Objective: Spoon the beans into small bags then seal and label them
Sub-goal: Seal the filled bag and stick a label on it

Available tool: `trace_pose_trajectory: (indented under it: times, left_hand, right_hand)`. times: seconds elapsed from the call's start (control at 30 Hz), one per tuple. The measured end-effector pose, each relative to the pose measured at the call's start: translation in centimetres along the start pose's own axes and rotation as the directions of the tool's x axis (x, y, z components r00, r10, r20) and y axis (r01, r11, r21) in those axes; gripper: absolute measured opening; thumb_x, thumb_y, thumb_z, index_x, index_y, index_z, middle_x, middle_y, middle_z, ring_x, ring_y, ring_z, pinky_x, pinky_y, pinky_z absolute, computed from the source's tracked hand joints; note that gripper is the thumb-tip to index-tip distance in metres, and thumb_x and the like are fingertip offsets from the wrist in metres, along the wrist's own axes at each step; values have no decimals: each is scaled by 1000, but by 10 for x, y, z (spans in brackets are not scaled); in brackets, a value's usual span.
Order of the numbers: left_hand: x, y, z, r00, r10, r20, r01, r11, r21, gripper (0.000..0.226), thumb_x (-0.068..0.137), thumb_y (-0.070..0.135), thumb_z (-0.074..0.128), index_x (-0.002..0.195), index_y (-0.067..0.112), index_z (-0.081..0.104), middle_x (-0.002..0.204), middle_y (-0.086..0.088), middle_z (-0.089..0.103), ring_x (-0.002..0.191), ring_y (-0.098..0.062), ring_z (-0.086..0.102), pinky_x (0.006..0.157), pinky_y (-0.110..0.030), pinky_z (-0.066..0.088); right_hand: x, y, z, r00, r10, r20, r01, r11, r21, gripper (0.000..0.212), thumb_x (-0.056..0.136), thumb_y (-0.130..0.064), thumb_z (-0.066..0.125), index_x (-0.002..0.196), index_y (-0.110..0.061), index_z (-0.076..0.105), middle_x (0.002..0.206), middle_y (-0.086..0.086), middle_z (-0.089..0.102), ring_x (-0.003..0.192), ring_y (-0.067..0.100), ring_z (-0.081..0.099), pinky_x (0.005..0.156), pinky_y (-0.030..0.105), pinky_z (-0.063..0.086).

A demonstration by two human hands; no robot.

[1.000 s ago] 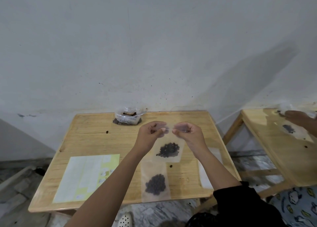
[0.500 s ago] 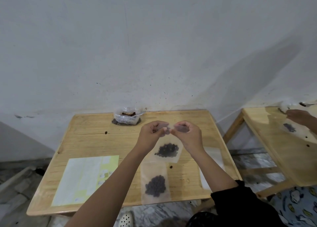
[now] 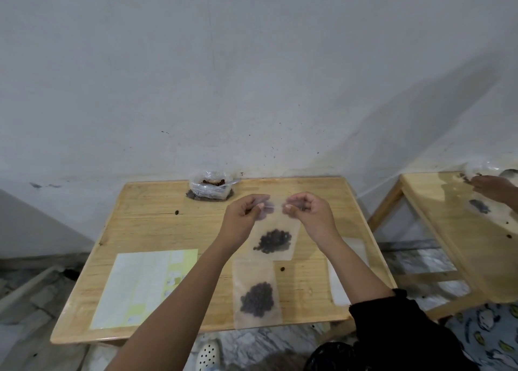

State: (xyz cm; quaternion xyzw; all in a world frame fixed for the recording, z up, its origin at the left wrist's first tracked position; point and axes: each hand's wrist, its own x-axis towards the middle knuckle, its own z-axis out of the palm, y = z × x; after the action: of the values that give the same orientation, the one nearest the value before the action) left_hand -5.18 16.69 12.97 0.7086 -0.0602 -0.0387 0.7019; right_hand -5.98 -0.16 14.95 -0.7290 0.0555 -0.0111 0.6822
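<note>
Both hands are hovering over the wooden counter, the left hand and right hand each pinching a top corner of a small clear bag and holding it up between them. Dark beans are gathering in its bottom. 1 more filled bag is lying flat nearer the counter's front edge. An open bag of beans is sitting at the back by the wall, and a label sheet is lying at the left. 2 loose beans are lying on the wood.
</note>
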Motion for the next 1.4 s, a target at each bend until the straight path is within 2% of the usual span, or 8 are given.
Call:
trace_pose_trajectory:
  times: [0.13,0.37,0.53,0.7,0.8,0.93,1.1,1.4]
  left_hand:
    - [-9,0,-1,999,-1,-50,-2,999,-50,26,93,0,51,118,0,59,81,6,73,79,-7,70,73,-21,55]
    - [-33,-13,-2,996,-41,-83,32,993,-110,48,91,5,56,134,23,44,99,-10,68,81,-24,72,75,-31,57]
    - [-45,-27,-4,977,-91,-192,59,984,-166,46,90,5,59,130,23,47,89,-8,68,71,-22,70,67,-31,58]
    - [-62,-57,-11,927,-197,-320,150,975,-165,42,90,10,61,129,19,50,100,-19,66,83,-32,69,64,-30,58]
    - [-72,-78,-11,917,-221,-332,202,975,-91,39,91,12,60,128,20,49,104,-14,66,78,-24,71,67,-34,59]
    - [-78,-101,-11,914,-254,-317,285,957,57,46,92,5,56,134,21,44,112,-3,63,81,-13,69,72,-30,58]
    - [-79,-115,-8,919,-293,-266,354,908,224,63,88,1,55,143,17,31,120,-5,55,80,-17,60,73,-34,52]
    - [-74,-120,-3,901,-355,-249,433,758,488,71,80,5,65,142,6,30,134,-13,41,122,-28,43,94,-31,40]
  right_hand:
    - [-1,1,7,1000,24,-16,-23,999,30,18,77,6,69,79,-11,64,82,6,68,77,18,66,65,17,56]
    - [-9,9,12,991,74,-116,-65,995,79,21,79,0,70,93,-15,65,90,10,70,81,17,67,63,13,54]
    - [-22,29,16,987,124,-104,-119,991,57,42,82,-4,68,113,-24,47,106,0,58,88,20,65,69,27,57]
    - [-42,71,26,983,173,-58,-182,959,-219,33,79,-5,70,94,-23,46,98,-4,57,90,26,62,77,42,56]
    - [-50,93,32,976,201,-85,-218,933,-285,26,80,-5,69,93,-20,51,91,-5,56,90,23,61,74,35,56]
    - [-54,113,37,972,223,-80,-236,891,-389,24,84,-6,65,103,-13,54,94,-3,55,78,7,56,60,10,42]
    - [-56,129,41,967,249,-60,-245,830,-500,32,86,-5,60,117,-13,56,116,2,56,88,11,56,64,10,39]
    - [-53,134,45,962,272,-14,-223,758,-613,40,85,-1,59,123,-10,53,127,5,41,95,9,47,84,19,43]
